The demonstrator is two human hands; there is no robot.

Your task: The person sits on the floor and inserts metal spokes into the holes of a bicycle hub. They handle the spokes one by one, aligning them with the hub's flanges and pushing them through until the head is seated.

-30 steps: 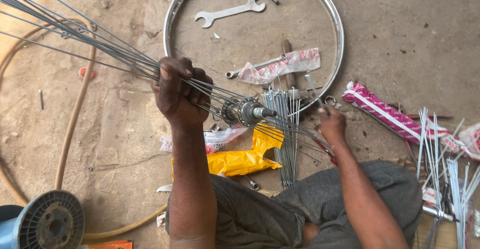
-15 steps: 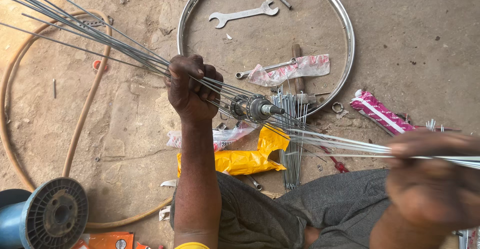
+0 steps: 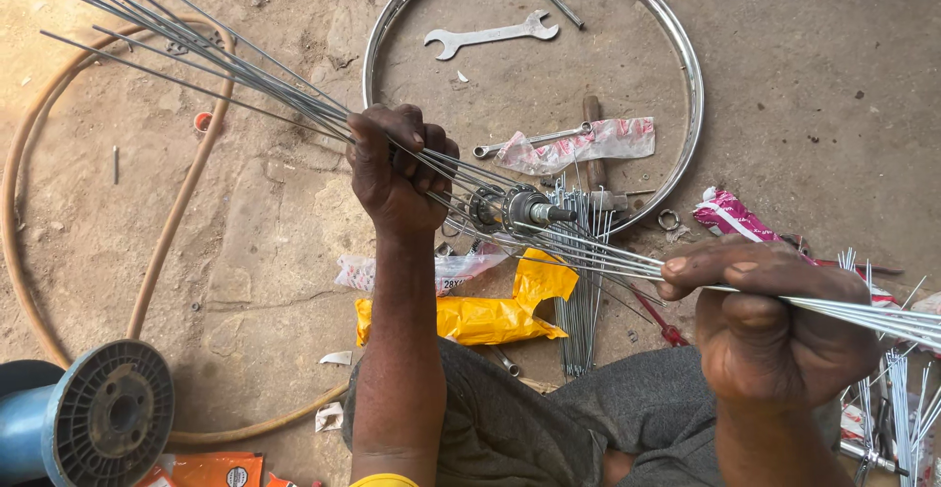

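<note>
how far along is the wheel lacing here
Early. Done: many spokes already sit in the hub. In hand: left hand grips one spoke bundle, right hand grips another. Left: the rim lies bare on the ground, no spoke attached, and loose spokes remain.

Left hand: fist clenched, knuckles up, forearm stretched straight forward.
Right hand: close to camera, fingers curled tight, thumb on top.
</note>
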